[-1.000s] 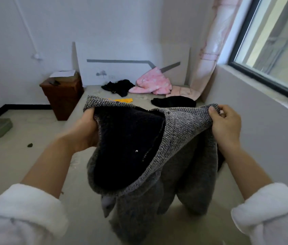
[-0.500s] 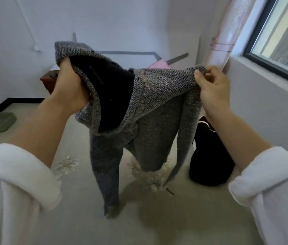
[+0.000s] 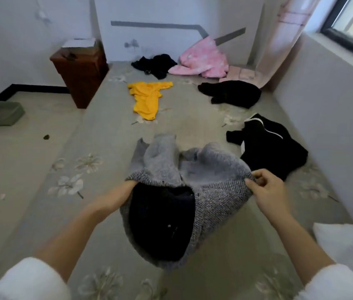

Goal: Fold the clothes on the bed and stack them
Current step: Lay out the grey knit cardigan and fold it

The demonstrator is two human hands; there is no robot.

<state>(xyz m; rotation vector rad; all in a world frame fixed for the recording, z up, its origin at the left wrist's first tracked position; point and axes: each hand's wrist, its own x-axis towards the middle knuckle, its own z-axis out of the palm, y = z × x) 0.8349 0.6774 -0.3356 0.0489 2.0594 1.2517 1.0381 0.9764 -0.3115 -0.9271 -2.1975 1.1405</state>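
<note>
My right hand (image 3: 265, 188) pinches the grey sweater (image 3: 216, 198) above the bed (image 3: 106, 135). My left hand (image 3: 126, 187) is under its fabric; I cannot tell its grip.

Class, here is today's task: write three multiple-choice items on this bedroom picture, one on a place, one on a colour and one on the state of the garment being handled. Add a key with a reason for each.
1. Where does the yellow garment lie?
A. on the bed, beyond the grey sweater
B. on a chair
C. on a hanger

2. What colour is the crumpled garment leaning on the headboard?
A. green
B. pink
C. orange

3. What state is the grey sweater in?
A. folded on a stack
B. held by the left hand and the right hand, with its far part on the bed
C. lying untouched

Key:
1 A, it lies flat on the bedcover past the sweater.
2 B, its fabric is plainly pink.
3 B, both hands hold up its near edge.
</note>
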